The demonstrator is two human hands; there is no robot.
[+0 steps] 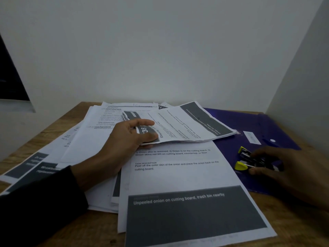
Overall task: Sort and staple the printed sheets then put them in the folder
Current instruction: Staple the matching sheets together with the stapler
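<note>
My left hand (124, 139) pinches the near corner of a thin set of printed sheets (187, 123), thumb on top, lifting it slightly above the other papers. My right hand (277, 168) grips a black stapler with yellow-green tips (249, 161), its jaws pointing left, over the dark blue plastic folder (249, 122) lying flat at the right. Below the lifted set lies a sheet (178, 175) about peeling an onion, with a dark grey band at its near end.
Several more printed sheets (85, 138) are fanned over the left and back of the wooden table (302, 229). White walls close in behind and at the right. A dark opening (8, 77) shows at the far left.
</note>
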